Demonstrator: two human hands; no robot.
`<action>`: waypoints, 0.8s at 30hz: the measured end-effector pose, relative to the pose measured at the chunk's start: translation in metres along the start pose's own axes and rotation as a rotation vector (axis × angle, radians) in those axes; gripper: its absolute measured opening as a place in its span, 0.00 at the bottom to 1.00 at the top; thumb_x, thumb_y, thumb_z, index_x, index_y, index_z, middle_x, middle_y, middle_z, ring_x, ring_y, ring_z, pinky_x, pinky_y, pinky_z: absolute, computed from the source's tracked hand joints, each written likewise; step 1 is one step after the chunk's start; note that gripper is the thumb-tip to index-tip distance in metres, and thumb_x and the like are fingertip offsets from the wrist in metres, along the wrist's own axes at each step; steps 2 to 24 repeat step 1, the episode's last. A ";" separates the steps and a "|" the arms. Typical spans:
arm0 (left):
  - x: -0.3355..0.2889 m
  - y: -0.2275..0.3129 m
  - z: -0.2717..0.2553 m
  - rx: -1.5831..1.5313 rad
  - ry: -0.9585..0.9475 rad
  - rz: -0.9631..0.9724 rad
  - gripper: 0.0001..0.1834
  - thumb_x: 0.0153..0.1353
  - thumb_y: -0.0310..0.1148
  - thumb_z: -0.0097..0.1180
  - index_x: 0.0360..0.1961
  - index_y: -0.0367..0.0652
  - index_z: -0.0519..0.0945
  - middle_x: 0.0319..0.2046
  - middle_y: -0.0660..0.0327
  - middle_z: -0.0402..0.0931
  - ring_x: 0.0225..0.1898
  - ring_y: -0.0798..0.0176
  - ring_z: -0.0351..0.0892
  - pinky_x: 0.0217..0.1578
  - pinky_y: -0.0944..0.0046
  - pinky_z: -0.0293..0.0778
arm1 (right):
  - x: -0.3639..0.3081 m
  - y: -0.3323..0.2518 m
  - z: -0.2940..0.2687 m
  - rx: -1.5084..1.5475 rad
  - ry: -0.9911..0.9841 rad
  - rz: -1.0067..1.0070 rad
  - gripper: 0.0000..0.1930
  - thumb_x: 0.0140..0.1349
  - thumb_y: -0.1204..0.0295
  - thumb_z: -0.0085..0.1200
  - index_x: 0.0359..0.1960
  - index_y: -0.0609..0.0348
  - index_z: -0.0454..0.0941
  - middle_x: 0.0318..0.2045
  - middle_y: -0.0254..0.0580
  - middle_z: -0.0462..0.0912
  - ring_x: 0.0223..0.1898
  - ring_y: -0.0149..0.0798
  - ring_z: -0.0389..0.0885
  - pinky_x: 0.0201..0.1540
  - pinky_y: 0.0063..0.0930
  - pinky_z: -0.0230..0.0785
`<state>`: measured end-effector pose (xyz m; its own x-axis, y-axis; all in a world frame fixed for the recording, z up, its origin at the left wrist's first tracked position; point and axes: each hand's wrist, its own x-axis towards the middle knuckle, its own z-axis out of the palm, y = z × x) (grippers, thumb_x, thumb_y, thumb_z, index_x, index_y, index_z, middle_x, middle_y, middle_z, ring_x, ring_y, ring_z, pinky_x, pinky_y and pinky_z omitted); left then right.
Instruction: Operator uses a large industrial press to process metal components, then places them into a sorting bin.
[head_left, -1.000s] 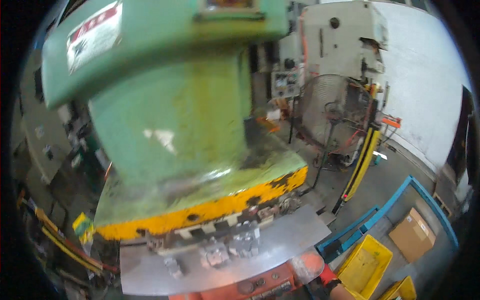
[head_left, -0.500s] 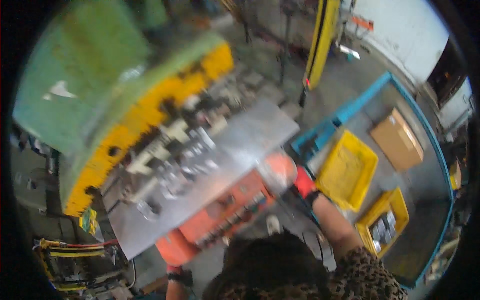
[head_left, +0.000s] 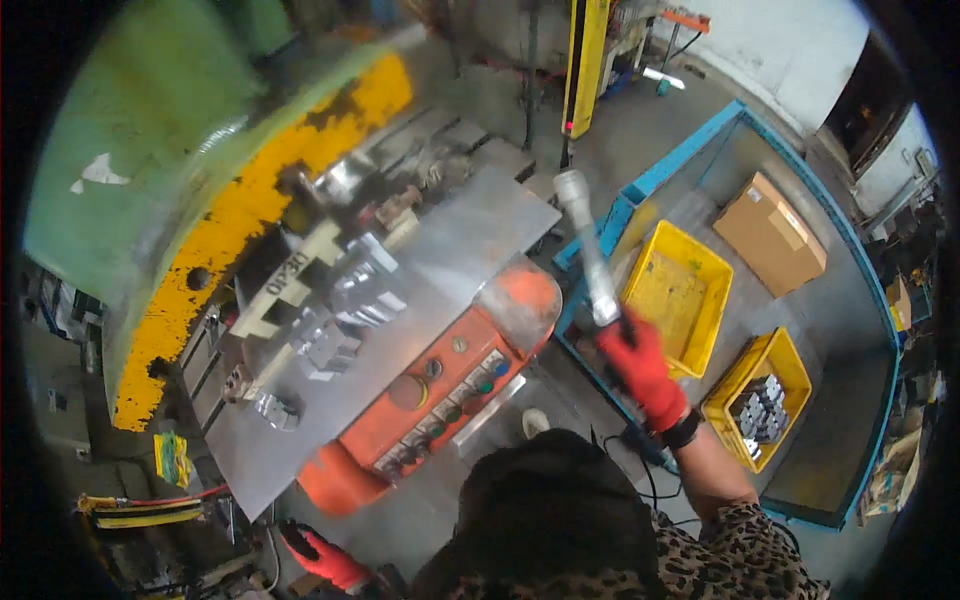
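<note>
My right hand [head_left: 645, 375], in a red glove, is closed around one end of a grey metal rod-like tool [head_left: 594, 262] with a wider rounded head. The tool points away from me, just past the right end of an orange control panel [head_left: 440, 375]. Low on the left, my left hand [head_left: 325, 557], in a red and black glove, has its fingers apart and holds nothing. It is beside the panel's left end. Several shiny bent metal parts [head_left: 328, 345] lie on the flat metal plate [head_left: 440, 290] between the panel and the press. A separate metal part [head_left: 277, 410] lies farther left.
A green press with a yellow, chipped lower edge [head_left: 190, 285] overhangs the plate's far side. At right, a blue-framed bin [head_left: 890, 345] holds a yellow crate [head_left: 722, 300], a second yellow crate [head_left: 797, 365] with metal parts, and a cardboard box [head_left: 770, 235]. A yellow post [head_left: 587, 65] stands beyond.
My right hand has come up from the panel's right end and now shows the grey tool. My left hand has moved off the panel's left end. The view has shifted.
</note>
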<state>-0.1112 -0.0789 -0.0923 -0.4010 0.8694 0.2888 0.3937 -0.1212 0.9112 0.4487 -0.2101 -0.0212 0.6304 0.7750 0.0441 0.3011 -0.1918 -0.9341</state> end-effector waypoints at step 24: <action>0.000 0.033 0.018 -0.055 -0.045 0.175 0.27 0.72 0.35 0.51 0.69 0.34 0.67 0.67 0.51 0.68 0.65 0.52 0.69 0.62 0.57 0.70 | 0.006 -0.018 0.001 -0.016 -0.066 -0.061 0.26 0.64 0.66 0.61 0.60 0.67 0.71 0.32 0.34 0.77 0.35 0.27 0.75 0.40 0.25 0.71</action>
